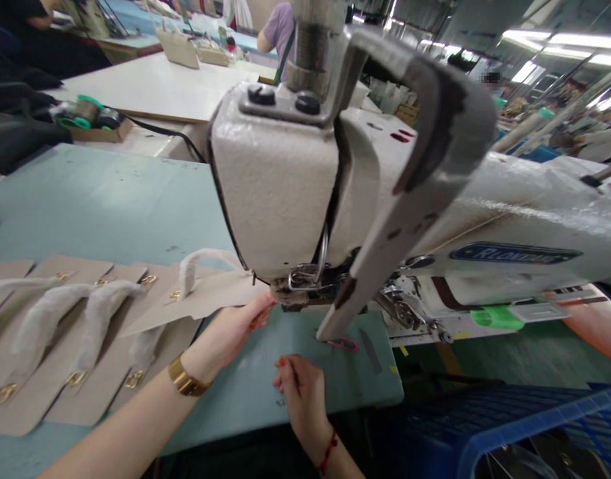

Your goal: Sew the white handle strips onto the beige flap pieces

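Note:
A beige bag panel (218, 297) with a wrapped handle (188, 269) and a gold ring reaches under the head of a sewing machine (280, 186). My left hand (243, 326), with a gold band at the wrist, is closed on the panel's near edge beside the needle area. The fingertips are partly hidden there. My right hand (302, 386) hovers over or rests on the table in front of the machine, apart from the panel. Its fingers are curled together, and whatever may be between them is too small to make out.
Overlapping beige panels (80, 392) with wrapped handles lie at left on the blue-green table (110, 199). Pink-handled snips (345, 344) lie beneath the machine's slanting metal arm (409, 179). A blue crate (465, 432) stands at lower right. People work farther back.

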A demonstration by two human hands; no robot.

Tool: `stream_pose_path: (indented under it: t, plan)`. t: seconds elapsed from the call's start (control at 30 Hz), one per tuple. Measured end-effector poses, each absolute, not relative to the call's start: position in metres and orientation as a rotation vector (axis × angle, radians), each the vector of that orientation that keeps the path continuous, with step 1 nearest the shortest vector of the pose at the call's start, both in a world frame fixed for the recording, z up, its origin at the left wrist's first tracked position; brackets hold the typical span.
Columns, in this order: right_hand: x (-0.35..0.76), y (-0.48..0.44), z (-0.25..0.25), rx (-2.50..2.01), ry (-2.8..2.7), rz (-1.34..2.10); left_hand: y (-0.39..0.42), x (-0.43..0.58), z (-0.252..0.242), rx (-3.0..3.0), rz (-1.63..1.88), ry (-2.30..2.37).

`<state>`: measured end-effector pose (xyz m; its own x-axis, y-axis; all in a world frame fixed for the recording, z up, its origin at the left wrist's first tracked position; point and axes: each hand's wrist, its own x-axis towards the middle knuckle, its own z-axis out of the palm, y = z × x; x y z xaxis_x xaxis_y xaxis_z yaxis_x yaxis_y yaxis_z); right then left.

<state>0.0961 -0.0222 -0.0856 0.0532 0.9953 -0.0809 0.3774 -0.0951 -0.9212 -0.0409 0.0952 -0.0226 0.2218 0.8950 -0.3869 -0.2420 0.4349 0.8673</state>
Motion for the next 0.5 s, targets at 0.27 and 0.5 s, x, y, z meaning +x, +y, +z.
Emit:
stream_pose_path:
  t: [0.27,0.5]
  plan:
    - [0.097,-0.024,-0.090,-1.575,-1.410,1.043,0.094,-0.033,-0.021,0.720,1.013,1.127]
    - [0.100,-0.024,-0.087,-1.549,-1.407,1.048,0.085,-0.020,-0.024,0.634,1.131,1.203]
